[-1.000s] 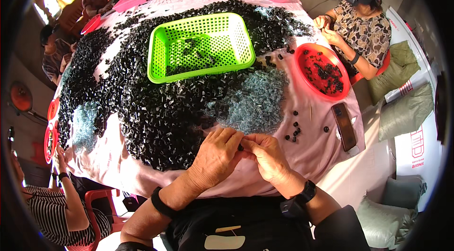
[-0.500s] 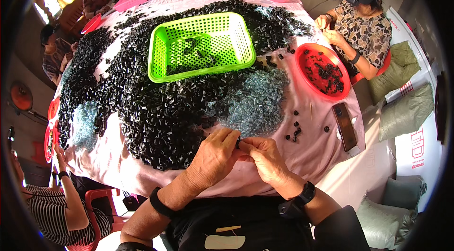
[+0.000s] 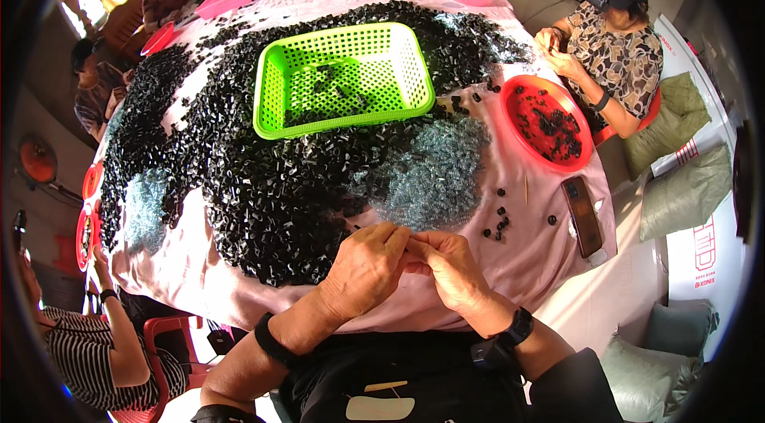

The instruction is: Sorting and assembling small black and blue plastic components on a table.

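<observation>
My left hand and my right hand meet fingertip to fingertip above the near edge of the table. Both are closed in a pinch, and the fingers mostly hide the small black plastic part between them. Just beyond them lies a heap of small clear bluish pieces. To its left spreads a large pile of small black plastic parts. A bright green perforated basket rests on the pile with a few black parts inside.
Right of my hands lie several loose black parts, a thin stick and a phone. A red basin of black parts stands before a co-worker. Other people sit along the left side. Filled sacks lie at right.
My hands stay together and have barely shifted. The black part that showed between my fingertips is now mostly covered by them. The whole view has moved slightly.
</observation>
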Tool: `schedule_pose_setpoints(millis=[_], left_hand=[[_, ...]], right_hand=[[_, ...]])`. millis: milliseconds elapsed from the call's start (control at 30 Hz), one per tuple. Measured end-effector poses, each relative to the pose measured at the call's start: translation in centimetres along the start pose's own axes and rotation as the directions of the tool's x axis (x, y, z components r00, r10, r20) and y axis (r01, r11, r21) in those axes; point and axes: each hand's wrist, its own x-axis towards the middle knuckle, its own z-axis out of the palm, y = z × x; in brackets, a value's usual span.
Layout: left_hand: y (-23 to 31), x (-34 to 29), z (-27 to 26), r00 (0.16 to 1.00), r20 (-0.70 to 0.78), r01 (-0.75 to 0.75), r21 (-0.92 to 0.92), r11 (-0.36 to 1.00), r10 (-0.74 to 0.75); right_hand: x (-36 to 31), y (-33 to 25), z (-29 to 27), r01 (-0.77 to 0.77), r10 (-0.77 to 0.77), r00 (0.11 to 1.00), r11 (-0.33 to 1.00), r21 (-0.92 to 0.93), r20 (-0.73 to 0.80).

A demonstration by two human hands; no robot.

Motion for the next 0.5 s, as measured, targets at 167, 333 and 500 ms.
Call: schedule_pose_setpoints(millis=[167, 333, 500], left_hand=[[-2.5, 1.8, -0.8, 0.964, 0.125, 0.244, -0.054, 0.968, -0.236], [-5.9, 5.7, -4.4, 0.893, -0.359, 0.258, -0.088, 0.962, -0.272], [-6.7, 3.9, -3.0, 0.968, -0.173, 0.195, 0.060, 0.979, -0.182]], right_hand=[[-0.3, -0.4, -0.3, -0.061, 0.065, 0.996, 0.996, 0.071, -0.053], [-0.8, -0.6, -0.9, -0.082, 0.086, 0.993, 0.995, 0.062, -0.078], [-0.4, -0.7, -1.2, -0.084, 0.087, 0.995, 0.995, 0.046, -0.058]])
